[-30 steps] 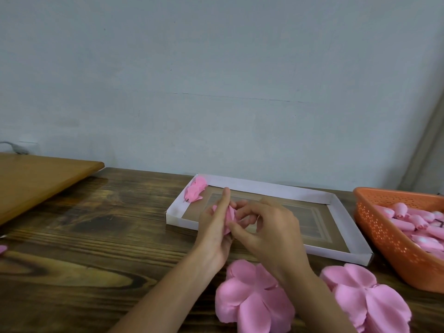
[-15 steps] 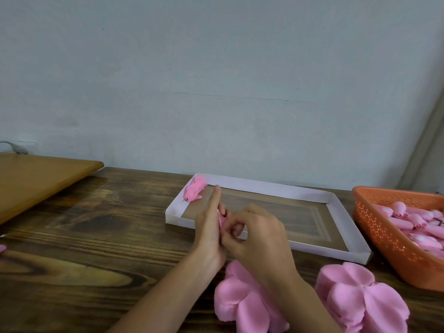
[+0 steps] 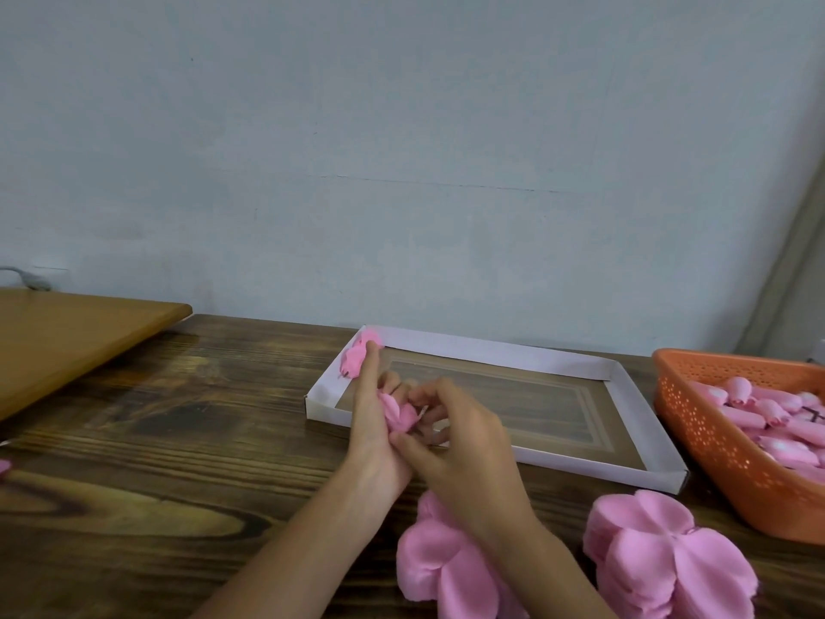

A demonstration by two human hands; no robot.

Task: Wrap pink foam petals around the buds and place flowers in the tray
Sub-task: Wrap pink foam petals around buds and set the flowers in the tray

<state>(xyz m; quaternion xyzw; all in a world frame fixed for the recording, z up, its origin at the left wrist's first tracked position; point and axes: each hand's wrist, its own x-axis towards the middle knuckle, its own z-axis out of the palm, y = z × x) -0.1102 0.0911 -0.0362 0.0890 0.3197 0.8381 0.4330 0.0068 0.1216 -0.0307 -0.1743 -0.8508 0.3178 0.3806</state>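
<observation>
Left hand (image 3: 374, 424): middle of the frame; it holds the flower (image 3: 398, 415) against its palm, one finger sticking straight up; I think this keeps the flower from turning
Right hand (image 3: 462, 440): just right of it; fingers curled, pinching the flower, likely to press the wrap tight
Flower: between both hands, over the near edge of the tray (image 3: 491, 350); not yet put down
Tray: white, middle right; close by, so the drop is short
Done flower (image 3: 356, 358): in the tray's upper left corner; maybe tucked there to leave room
Basket (image 3: 714, 444): orange, right edge; full of buds (image 3: 759, 415), near the right hand
Petal piles (image 3: 439, 569): bottom of the frame, by the wrists; easy to reach
</observation>
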